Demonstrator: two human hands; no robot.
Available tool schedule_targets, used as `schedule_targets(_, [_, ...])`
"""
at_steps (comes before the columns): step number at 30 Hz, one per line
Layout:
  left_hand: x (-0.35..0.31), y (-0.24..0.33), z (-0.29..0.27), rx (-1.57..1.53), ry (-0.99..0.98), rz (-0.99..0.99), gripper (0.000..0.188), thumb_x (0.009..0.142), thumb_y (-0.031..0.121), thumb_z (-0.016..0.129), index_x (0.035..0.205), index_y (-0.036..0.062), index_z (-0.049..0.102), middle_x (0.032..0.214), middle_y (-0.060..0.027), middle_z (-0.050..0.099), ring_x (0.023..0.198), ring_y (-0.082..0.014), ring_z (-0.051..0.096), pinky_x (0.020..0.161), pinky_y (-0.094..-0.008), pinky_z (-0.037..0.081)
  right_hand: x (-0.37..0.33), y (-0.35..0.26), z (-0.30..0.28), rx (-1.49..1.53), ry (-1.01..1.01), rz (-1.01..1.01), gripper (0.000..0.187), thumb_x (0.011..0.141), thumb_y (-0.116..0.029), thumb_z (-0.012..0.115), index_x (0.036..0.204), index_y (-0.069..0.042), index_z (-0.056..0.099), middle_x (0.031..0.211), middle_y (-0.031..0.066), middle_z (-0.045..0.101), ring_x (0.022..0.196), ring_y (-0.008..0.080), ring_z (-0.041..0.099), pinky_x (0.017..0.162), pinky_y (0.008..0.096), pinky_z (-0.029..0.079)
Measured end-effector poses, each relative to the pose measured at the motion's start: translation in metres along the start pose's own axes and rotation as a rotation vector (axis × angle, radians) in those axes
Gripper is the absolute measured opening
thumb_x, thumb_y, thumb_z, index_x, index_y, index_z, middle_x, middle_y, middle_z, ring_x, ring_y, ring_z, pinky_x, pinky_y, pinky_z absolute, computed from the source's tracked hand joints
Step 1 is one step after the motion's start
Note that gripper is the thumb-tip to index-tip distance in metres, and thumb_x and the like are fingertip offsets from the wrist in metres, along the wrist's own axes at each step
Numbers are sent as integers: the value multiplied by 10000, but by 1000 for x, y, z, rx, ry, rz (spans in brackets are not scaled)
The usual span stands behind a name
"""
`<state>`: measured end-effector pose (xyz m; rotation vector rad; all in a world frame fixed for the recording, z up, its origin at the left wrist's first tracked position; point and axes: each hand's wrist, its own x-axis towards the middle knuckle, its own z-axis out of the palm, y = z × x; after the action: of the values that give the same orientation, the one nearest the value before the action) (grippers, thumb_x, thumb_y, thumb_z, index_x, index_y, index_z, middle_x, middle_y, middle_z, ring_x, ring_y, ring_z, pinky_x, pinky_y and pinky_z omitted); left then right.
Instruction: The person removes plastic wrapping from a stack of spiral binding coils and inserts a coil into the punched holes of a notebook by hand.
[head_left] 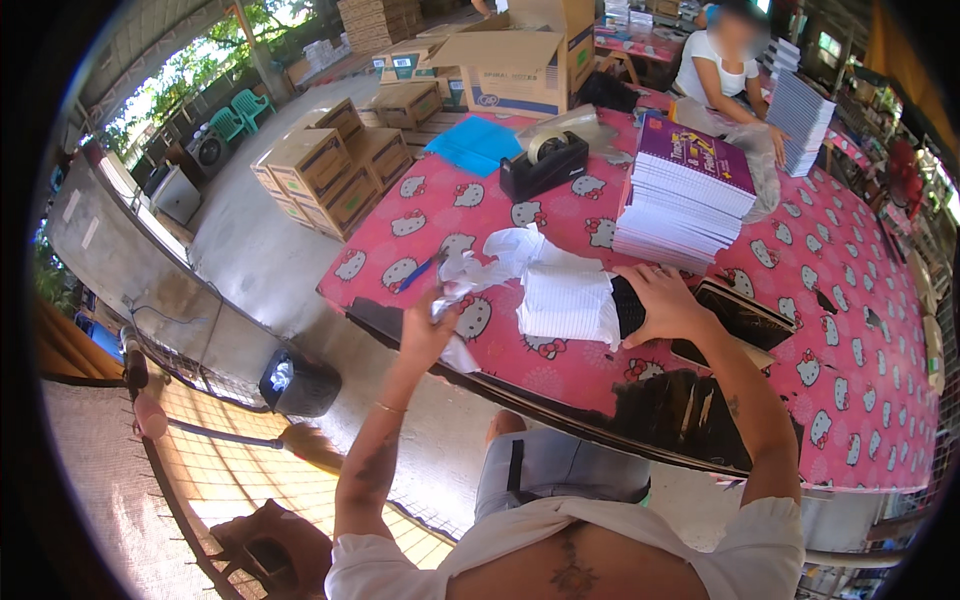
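My left hand point(428, 328) is closed on crumpled white paper point(468, 276), torn and trailing toward the bundle beside it. The bundle point(568, 303) is a white block with fine ridges, partly wrapped in that paper, with a black end point(628, 308). My right hand point(665, 302) presses on this black end, fingers spread over its top and thumb at its near side. What the bundle is made of cannot be made out. A blue pen point(415, 275) lies left of the paper. Right of the bundle sits a dark open box-like holder point(742, 322).
Behind the bundle stand a stack of purple-covered notebooks point(680, 195), a black tape dispenser point(543, 168) and a blue sheet point(473, 146). Across the table, a person point(715, 75) handles another notebook stack point(802, 125). Cardboard boxes point(325, 165) and a black bin point(300, 383) stand on the floor.
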<state>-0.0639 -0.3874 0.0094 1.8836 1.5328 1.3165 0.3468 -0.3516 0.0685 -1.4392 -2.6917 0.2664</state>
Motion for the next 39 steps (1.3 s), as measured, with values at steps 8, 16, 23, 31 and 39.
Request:
schedule_targets(8, [10,41,96,-252,-95,-160,437,938,297,756,1163,-49,613,792,-110,671,690,-147,620,599,-319,504,-3,5,16,-20,100,-39,1247,486,-553,948,1510,-123,383,1374,161,545,1307,375,534,1112,618,310])
schedule_targets(16, [10,54,87,-122,-94,92,442,942,285,748,1147,-75,591,767,-208,666,603,-314,621,610,-408,499,-8,-7,12,-59,152,-43,1234,504,-569,934,1506,-101,388,1420,151,527,1348,364,495,1103,633,322])
schedule_targets(23, [2,72,87,-65,-114,-97,375,895,104,755,1201,-35,590,946,-230,669,880,-328,689,761,-405,520,1,-8,22,-20,197,-47,1241,502,-592,922,1492,-52,404,1401,163,545,1337,362,504,1094,559,347])
schedule_targets(31, [-5,134,134,256,-185,386,401,775,76,775,1115,-21,586,928,-179,584,854,-385,651,690,-447,558,2,-10,21,-18,201,-55,1254,467,-646,907,1466,-54,434,1371,172,563,1293,357,535,1066,523,370])
schedule_targets(39, [-5,129,160,391,-228,428,339,785,185,801,965,11,572,911,-164,626,849,-384,686,690,-486,589,2,3,23,2,212,-125,1261,424,-537,960,1471,-80,426,1382,144,544,1296,335,522,1030,502,386])
